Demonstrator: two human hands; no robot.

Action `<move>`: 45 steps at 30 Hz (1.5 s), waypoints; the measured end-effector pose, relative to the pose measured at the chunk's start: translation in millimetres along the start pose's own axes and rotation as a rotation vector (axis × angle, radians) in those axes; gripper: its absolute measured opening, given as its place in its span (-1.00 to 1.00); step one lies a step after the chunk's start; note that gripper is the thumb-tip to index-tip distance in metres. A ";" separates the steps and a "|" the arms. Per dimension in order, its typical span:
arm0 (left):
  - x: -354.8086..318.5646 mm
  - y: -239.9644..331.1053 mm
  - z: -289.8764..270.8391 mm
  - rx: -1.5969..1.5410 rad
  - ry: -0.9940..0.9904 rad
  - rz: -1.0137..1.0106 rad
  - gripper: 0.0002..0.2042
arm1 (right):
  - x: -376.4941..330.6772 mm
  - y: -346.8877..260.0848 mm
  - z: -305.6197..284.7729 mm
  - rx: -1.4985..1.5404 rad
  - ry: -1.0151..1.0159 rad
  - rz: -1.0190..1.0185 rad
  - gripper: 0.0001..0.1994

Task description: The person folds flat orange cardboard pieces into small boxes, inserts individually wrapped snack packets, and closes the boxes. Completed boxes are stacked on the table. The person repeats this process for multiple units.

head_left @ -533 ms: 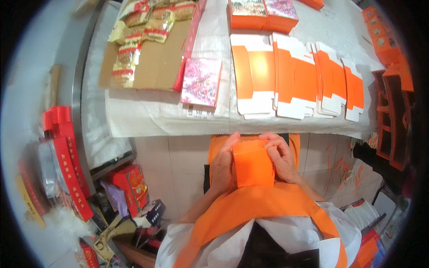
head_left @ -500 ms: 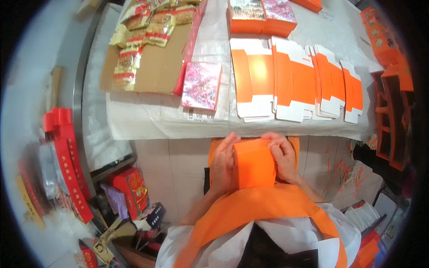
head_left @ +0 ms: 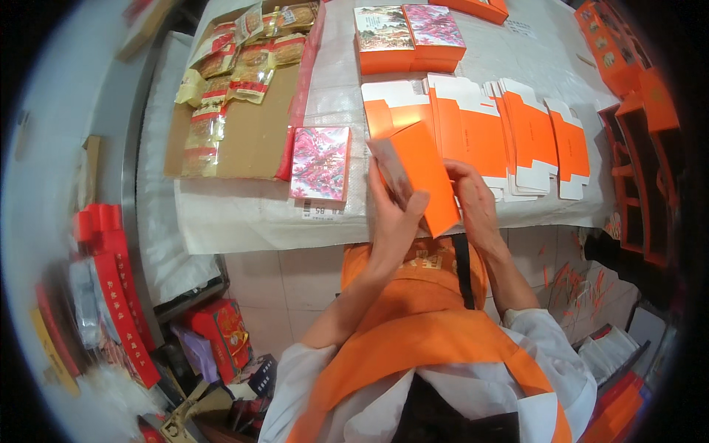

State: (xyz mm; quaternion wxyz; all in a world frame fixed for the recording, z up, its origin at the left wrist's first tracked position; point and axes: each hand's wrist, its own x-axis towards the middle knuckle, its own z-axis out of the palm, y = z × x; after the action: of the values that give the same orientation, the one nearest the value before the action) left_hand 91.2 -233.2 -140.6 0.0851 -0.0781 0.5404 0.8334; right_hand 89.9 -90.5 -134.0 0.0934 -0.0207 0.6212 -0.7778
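An orange carton box point(head_left: 428, 176) is tilted in front of me above the table's near edge, its narrow printed side turned to the left. My left hand point(head_left: 394, 227) grips it from the left and below, the thumb lying across its lower face. Against its right edge curl the fingers of my right hand point(head_left: 476, 203); their tips are partly hidden behind the carton. Just left of my hands, a box with a pink blossom picture point(head_left: 320, 164) lies on the table. Beyond the held carton are stacks of flat orange-and-white carton blanks point(head_left: 473, 133).
A cardboard tray point(head_left: 255, 148) with several wrapped pastries is at the far left of the white-covered table point(head_left: 251, 221). Two stacks of picture-topped orange boxes point(head_left: 410, 59) stand at the back. Open orange boxes point(head_left: 650, 170) are on the right. Orange scraps point(head_left: 576, 284) litter the floor.
Both hands have lifted the orange box forward from my lap to over the table edge. It has been turned, so its printed side now shows.
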 end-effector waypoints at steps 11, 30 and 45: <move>34.9 -19.5 34.1 0.332 -0.007 0.246 -0.54 | 14.0 -9.0 -57.1 -0.015 0.365 -0.022 -0.39; 8.5 -39.1 -36.9 0.492 0.155 0.085 -0.77 | 207.8 4.8 -224.1 -0.779 0.586 -0.190 -0.58; -0.8 -34.1 -23.3 0.506 0.008 0.077 -0.83 | -0.8 11.7 -336.2 -1.515 0.588 0.022 -0.50</move>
State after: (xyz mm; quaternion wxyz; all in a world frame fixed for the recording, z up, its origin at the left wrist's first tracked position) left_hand 100.6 -240.9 -180.0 0.0677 -0.0371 0.7348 0.6739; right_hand 42.2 230.8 -221.8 -0.1053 0.1332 0.9783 -0.1190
